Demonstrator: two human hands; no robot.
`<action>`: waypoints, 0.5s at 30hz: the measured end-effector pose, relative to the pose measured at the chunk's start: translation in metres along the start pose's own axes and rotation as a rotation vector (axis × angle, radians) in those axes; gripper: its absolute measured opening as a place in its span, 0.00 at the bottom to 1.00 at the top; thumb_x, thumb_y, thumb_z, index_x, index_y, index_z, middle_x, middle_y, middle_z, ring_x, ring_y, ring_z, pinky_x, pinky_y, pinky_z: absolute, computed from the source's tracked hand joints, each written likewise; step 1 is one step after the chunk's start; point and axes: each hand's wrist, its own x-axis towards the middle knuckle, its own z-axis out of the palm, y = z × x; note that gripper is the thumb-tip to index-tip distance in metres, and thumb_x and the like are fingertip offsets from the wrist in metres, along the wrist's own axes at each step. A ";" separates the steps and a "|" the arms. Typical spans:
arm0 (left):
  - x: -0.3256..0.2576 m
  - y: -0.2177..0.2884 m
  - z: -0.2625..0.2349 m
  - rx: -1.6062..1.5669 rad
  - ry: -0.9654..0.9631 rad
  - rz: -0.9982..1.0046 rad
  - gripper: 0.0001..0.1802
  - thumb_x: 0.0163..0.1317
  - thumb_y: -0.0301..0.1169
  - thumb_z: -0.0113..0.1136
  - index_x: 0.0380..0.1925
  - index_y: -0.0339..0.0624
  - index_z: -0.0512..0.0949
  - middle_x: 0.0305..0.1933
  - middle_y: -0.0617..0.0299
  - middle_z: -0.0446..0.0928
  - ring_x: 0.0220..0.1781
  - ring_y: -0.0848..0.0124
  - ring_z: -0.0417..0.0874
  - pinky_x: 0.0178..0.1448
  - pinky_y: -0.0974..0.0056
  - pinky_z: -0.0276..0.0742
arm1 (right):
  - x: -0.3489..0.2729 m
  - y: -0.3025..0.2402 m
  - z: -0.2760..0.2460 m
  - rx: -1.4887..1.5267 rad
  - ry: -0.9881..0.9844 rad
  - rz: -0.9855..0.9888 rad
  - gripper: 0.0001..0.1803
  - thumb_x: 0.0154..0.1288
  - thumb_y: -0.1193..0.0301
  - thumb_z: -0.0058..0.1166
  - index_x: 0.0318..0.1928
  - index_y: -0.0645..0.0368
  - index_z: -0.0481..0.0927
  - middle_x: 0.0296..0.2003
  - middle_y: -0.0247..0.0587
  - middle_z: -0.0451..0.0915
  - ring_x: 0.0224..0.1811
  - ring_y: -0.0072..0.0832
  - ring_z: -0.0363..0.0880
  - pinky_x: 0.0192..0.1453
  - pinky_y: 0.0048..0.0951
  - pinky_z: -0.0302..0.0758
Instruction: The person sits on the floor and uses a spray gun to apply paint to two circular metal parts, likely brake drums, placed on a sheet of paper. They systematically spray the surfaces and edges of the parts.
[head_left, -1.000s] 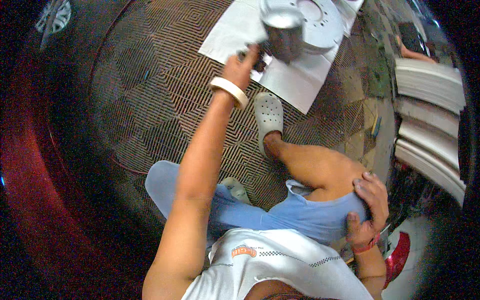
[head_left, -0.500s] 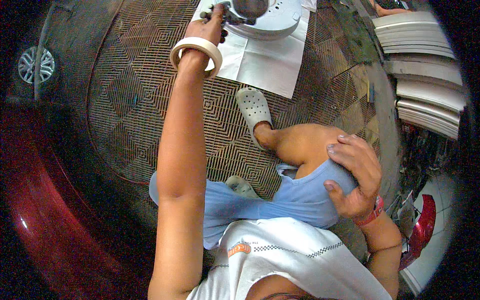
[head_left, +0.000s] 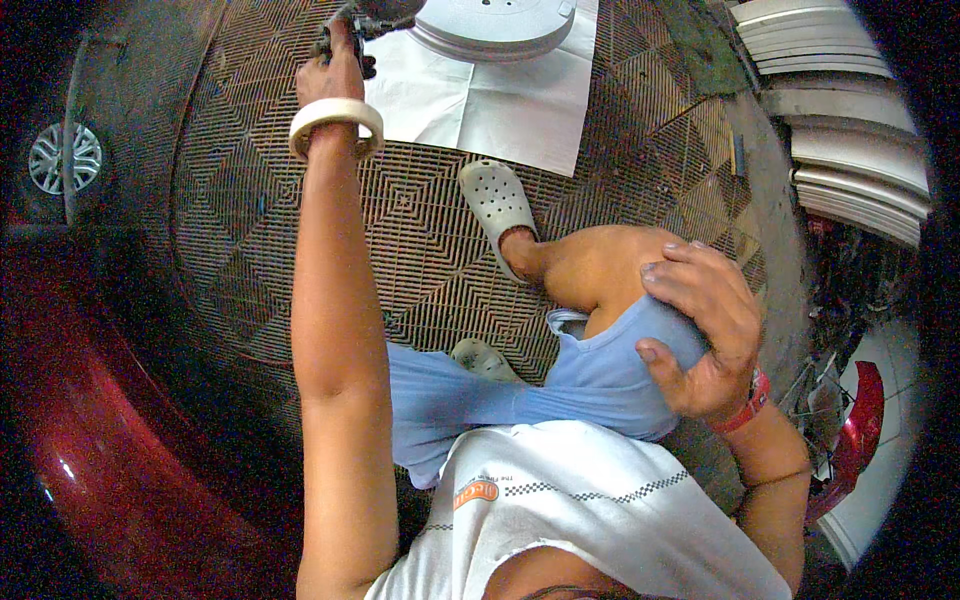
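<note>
Left hand (head_left: 335, 75) stretched to the far edge of the grating floor (head_left: 420, 240), fingers wrapped around a dark tool (head_left: 352, 22) beside the grey disc (head_left: 495, 25) on the white paper sheet (head_left: 490, 100). Tape roll (head_left: 335, 125) rides on that wrist. Right hand (head_left: 700, 330) rests on the bent knee (head_left: 600, 265), fingers spread, holding nothing.

A car body workshop is shown: a red car (head_left: 90, 470) with wheel (head_left: 57, 158), a grated floor (head_left: 420, 250), stacked grey panels (head_left: 850, 150), and a part (head_left: 495, 25) laid on paper (head_left: 500, 100).
</note>
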 end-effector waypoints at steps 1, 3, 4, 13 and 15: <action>0.002 -0.016 0.001 0.031 0.048 -0.077 0.48 0.66 0.73 0.51 0.38 0.29 0.88 0.33 0.36 0.86 0.45 0.40 0.88 0.56 0.44 0.78 | 0.002 -0.002 0.000 0.007 0.001 -0.012 0.23 0.58 0.56 0.72 0.47 0.59 0.85 0.45 0.47 0.87 0.53 0.49 0.85 0.62 0.51 0.77; -0.033 -0.016 0.007 -0.107 -0.004 -0.068 0.46 0.67 0.71 0.52 0.35 0.29 0.86 0.34 0.40 0.87 0.43 0.42 0.89 0.52 0.44 0.79 | 0.003 0.000 0.000 0.015 0.008 -0.022 0.23 0.57 0.56 0.72 0.47 0.59 0.85 0.45 0.47 0.87 0.53 0.49 0.85 0.62 0.51 0.77; -0.053 -0.011 0.014 -0.117 -0.011 -0.028 0.45 0.68 0.70 0.52 0.34 0.29 0.86 0.33 0.40 0.86 0.42 0.42 0.89 0.52 0.44 0.79 | 0.003 0.002 0.001 0.013 0.010 -0.015 0.23 0.57 0.56 0.72 0.47 0.59 0.86 0.45 0.46 0.87 0.53 0.48 0.86 0.62 0.51 0.77; -0.159 0.019 0.068 -0.390 -0.540 0.226 0.41 0.69 0.62 0.59 0.55 0.28 0.82 0.44 0.47 0.88 0.44 0.55 0.88 0.51 0.55 0.81 | -0.007 0.018 0.020 0.936 0.169 0.499 0.22 0.68 0.54 0.63 0.48 0.61 0.86 0.48 0.45 0.87 0.56 0.41 0.85 0.64 0.43 0.77; -0.172 0.023 0.087 -0.421 -0.639 0.367 0.42 0.72 0.62 0.55 0.64 0.29 0.76 0.51 0.47 0.85 0.49 0.58 0.85 0.56 0.56 0.79 | 0.015 0.063 0.032 0.863 -0.027 0.526 0.22 0.78 0.56 0.54 0.55 0.63 0.83 0.53 0.47 0.85 0.61 0.35 0.81 0.66 0.36 0.75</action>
